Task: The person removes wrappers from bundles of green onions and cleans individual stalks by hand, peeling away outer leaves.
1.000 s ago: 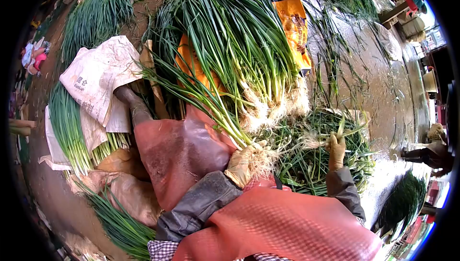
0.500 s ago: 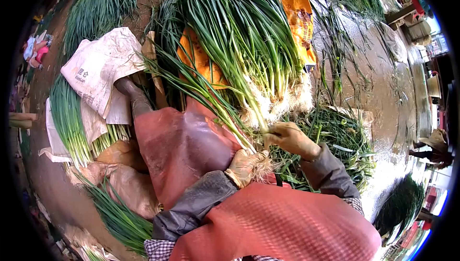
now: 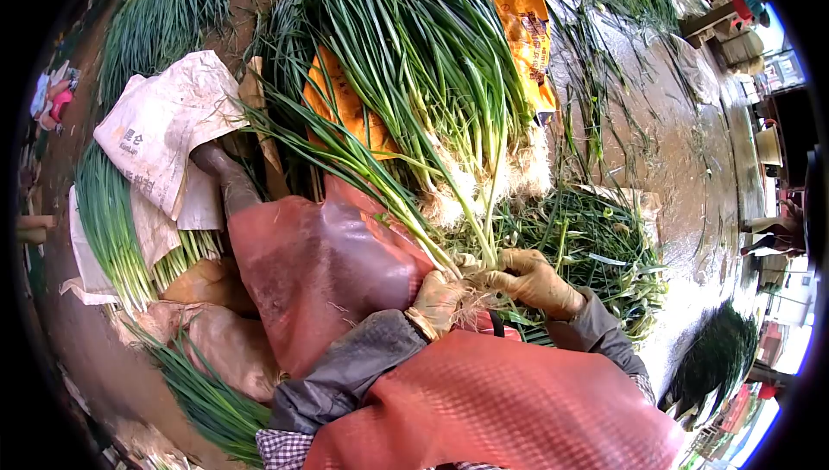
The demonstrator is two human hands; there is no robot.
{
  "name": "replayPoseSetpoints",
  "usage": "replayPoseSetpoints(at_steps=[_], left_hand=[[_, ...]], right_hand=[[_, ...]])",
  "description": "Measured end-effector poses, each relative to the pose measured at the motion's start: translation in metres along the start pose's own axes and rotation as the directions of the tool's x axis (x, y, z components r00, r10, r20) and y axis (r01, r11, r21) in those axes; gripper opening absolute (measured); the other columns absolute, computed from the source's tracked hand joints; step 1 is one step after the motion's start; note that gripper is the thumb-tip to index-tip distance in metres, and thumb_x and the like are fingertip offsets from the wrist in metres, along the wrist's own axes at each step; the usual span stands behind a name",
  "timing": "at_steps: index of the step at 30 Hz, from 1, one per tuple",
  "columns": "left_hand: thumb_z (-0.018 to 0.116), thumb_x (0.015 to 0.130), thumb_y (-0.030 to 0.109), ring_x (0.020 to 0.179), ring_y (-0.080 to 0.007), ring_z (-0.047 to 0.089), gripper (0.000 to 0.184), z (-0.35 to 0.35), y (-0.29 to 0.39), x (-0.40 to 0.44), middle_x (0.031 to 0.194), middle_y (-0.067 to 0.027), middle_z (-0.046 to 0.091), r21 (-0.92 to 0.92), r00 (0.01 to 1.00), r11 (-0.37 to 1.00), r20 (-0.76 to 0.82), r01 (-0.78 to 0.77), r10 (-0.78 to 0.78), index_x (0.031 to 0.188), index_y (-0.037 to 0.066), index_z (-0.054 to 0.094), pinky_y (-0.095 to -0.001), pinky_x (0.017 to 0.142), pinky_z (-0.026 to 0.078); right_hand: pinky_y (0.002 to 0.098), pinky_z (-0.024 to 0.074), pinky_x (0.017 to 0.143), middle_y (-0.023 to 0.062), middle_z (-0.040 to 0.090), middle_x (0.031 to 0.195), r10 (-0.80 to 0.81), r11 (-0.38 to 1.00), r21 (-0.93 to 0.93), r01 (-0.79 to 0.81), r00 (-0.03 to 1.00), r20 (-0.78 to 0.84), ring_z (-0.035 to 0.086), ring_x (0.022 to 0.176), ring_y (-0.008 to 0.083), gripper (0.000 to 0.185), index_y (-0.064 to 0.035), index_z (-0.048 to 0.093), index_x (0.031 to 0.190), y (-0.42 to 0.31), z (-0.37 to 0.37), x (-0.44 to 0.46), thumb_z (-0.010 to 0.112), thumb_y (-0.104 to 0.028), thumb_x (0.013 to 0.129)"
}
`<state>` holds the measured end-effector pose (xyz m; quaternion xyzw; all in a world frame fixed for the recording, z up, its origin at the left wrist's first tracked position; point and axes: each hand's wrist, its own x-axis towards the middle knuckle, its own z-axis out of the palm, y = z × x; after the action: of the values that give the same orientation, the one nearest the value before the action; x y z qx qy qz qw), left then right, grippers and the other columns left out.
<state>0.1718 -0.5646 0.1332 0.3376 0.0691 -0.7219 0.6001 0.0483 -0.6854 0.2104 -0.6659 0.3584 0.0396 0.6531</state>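
My left hand [image 3: 436, 302], in a soiled yellowish glove, is closed around the root ends of a few green onions [image 3: 393, 198]. Their leaves slant up and left across the red apron [image 3: 311, 246]. My right hand [image 3: 535, 282], gloved too, pinches the base of a green onion stalk [image 3: 490, 224] right beside the left hand. Pale roots hang between the two hands, and the exact fingertip contact is partly hidden. Just beyond lies a large pile of green onions [image 3: 414, 56], white roots toward me, on an orange bag [image 3: 522, 34].
Loose trimmed leaves [image 3: 596, 246] are heaped beyond my right hand. To the left, a white sack [image 3: 168, 125] partly covers another green onion bunch [image 3: 108, 220]. More bunches [image 3: 164, 17] lie at the far left. Wet ground [image 3: 665, 168] stretches to the right.
My right hand has lowered slightly and come closer to the left, with a stalk now upright at its fingers. The left hand keeps its hold. The whole view has shifted a little.
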Motion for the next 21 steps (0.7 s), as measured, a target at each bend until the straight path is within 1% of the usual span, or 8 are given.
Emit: replayPoseSetpoints(at_steps=[5,9,12,14,15,17,18,21], left_hand=[[0.057,0.085,-0.002,0.080,-0.0156,0.061,0.020,-0.022,-0.008,0.004,0.094,-0.0093,0.062,0.316,0.933,0.913,0.326,-0.258,0.151,0.105,-0.002,0.058,-0.0275,0.063,0.054],[0.053,0.089,0.000,0.078,-0.0180,0.060,0.028,-0.018,-0.004,0.004,0.099,-0.0112,0.061,-0.135,0.989,0.988,0.139,0.072,-0.053,0.117,-0.001,0.050,-0.0287,0.065,0.054],[0.049,0.092,0.006,0.076,-0.0164,0.059,0.029,-0.027,0.000,0.006,0.091,-0.0091,0.059,-0.320,0.943,0.909,0.280,0.267,-0.179,0.120,-0.001,0.050,-0.0277,0.067,0.052],[0.047,0.095,0.012,0.072,-0.0142,0.057,0.035,-0.014,0.013,-0.003,0.084,-0.0071,0.058,-0.439,0.968,0.863,0.136,0.250,-0.212,0.126,-0.002,0.044,-0.0264,0.065,0.051],[0.047,0.096,0.017,0.071,-0.0143,0.056,0.035,-0.015,0.016,-0.003,0.080,-0.0066,0.056,-0.582,0.952,0.753,0.171,0.307,-0.255,0.127,0.001,0.044,-0.0263,0.064,0.050],[0.045,0.097,0.021,0.069,-0.0133,0.055,0.033,-0.031,0.017,0.003,0.076,-0.0040,0.054,-0.400,0.893,0.873,0.443,0.278,-0.081,0.122,0.000,0.046,-0.0248,0.060,0.048],[0.048,0.096,0.022,0.066,-0.0124,0.053,0.032,-0.036,0.021,0.003,0.072,-0.0024,0.052,-0.389,0.879,0.870,0.467,0.301,-0.095,0.118,-0.002,0.048,-0.0230,0.058,0.046],[0.056,0.089,0.020,0.063,-0.0145,0.052,0.040,-0.034,0.066,-0.007,0.069,-0.0018,0.055,-0.234,0.799,0.960,0.602,0.156,0.017,0.123,0.002,0.045,-0.0300,0.062,0.045]], right_hand=[[0.0284,0.0449,0.056,0.0066,0.060,0.076,-0.391,0.902,-0.082,0.424,0.882,0.262,0.052,0.060,0.0145,0.018,0.0002,0.061,0.085,0.001,0.026,-0.008,0.063,-0.018,0.087],[0.0186,0.0380,0.044,0.0023,0.061,0.071,-0.098,0.967,0.107,0.233,0.722,-0.685,0.045,0.049,0.0046,0.015,-0.0092,0.066,0.092,0.003,-0.041,-0.033,0.054,-0.019,0.093],[0.0255,0.0452,0.053,0.0094,0.068,0.084,-0.053,0.968,-0.164,-0.193,0.479,-0.876,0.054,0.057,0.0132,0.022,-0.0032,0.065,0.096,0.152,-0.158,-0.105,0.055,-0.022,0.091],[0.0319,0.0503,0.068,0.0145,0.067,0.087,0.194,0.426,-0.559,-0.712,0.675,-0.711,0.061,0.071,0.0230,0.032,0.0007,0.065,0.098,0.270,-0.205,-0.165,0.058,-0.029,0.088],[0.0344,0.0508,0.076,0.0171,0.066,0.089,0.402,0.021,-0.862,-0.506,0.794,-0.456,0.064,0.078,0.0275,0.038,0.0022,0.065,0.098,0.319,-0.212,-0.191,0.059,-0.033,0.086],[0.0359,0.0483,0.086,0.0202,0.064,0.098,0.592,0.256,-0.785,-0.564,0.734,-0.334,0.063,0.091,0.0302,0.048,0.0030,0.061,0.108,0.266,-0.157,-0.117,0.060,-0.038,0.083],[0.0367,0.0474,0.088,0.0202,0.062,0.107,0.211,0.521,-0.692,-0.500,0.861,-0.463,0.062,0.100,0.0292,0.058,0.0019,0.052,0.123,0.225,-0.120,-0.077,0.065,-0.036,0.082],[0.0297,0.0438,0.095,0.0237,0.041,0.134,0.117,0.885,-0.366,-0.287,0.899,-0.422,0.046,0.122,0.0269,0.086,0.0020,0.026,0.139,0.138,-0.048,0.062,0.071,-0.038,0.078]])
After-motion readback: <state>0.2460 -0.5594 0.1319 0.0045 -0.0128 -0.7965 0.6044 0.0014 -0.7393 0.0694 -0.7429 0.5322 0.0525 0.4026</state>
